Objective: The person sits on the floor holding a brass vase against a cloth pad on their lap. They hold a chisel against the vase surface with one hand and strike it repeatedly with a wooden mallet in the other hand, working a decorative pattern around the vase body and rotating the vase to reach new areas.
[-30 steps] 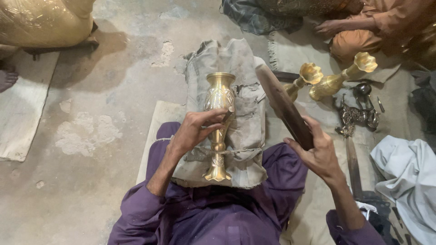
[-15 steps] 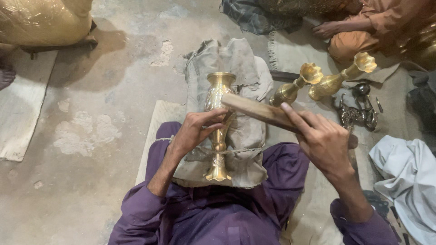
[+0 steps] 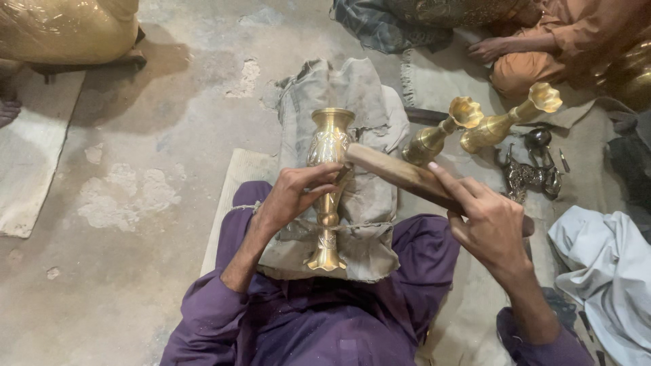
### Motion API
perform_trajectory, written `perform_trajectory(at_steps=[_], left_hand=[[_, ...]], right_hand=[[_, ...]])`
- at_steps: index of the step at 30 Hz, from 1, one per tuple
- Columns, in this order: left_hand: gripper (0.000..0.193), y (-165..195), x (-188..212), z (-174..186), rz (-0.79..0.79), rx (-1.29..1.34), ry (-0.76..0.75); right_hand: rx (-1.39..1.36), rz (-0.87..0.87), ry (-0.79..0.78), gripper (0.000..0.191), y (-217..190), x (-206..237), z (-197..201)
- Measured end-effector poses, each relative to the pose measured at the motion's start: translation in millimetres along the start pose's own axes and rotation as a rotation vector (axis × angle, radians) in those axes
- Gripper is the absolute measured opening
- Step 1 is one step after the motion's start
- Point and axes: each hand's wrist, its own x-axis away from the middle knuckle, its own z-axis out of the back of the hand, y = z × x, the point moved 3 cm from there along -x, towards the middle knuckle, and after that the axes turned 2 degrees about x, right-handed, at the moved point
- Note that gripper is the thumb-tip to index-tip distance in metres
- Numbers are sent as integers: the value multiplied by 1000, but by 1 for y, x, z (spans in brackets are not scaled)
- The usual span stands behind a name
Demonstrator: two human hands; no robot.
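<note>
Grey cloth pad (image 3: 369, 203) lies across the lap, cushioning the work and keeping it from rolling. Brass vase (image 3: 328, 177) lies on that pad, mouth away from the person. Wooden stick (image 3: 407, 177) crosses from the right, its far end touching the vase body. Right hand (image 3: 489, 225) is wrapped round the stick, forefinger laid along it for aim. Left hand (image 3: 293, 196) pinches a small tool, barely visible, against the vase side. One second ago the stick was raised clear; now it meets the vase.

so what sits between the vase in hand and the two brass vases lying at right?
Head view: the wooden mallet, gripped by the right hand, its head at the vase; grey cloth under it. Two brass vases lie beyond.
</note>
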Motion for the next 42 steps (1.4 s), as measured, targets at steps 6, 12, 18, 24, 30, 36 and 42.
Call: perform_trajectory(at_steps=[6, 12, 18, 24, 30, 36, 42], left_hand=[[48, 4, -2, 0, -8, -14, 13], [48, 6, -1, 1, -38, -32, 30], [47, 6, -1, 0, -18, 12, 14], [48, 5, 0, -2, -55, -66, 49], [48, 1, 0, -4, -18, -56, 30], [46, 4, 1, -1, -30, -14, 43], [45, 7, 0, -1, -42, -45, 77]], right_hand=[[-264, 87, 175, 79, 4, 2, 9], [88, 148, 157, 73, 5, 1, 3], [-269, -43, 162, 74, 9, 1, -1], [-177, 66, 215, 76, 7, -1, 4], [-4, 122, 204, 75, 1, -2, 11], [61, 121, 142, 73, -1, -2, 9], [-160, 65, 159, 75, 6, -1, 6]])
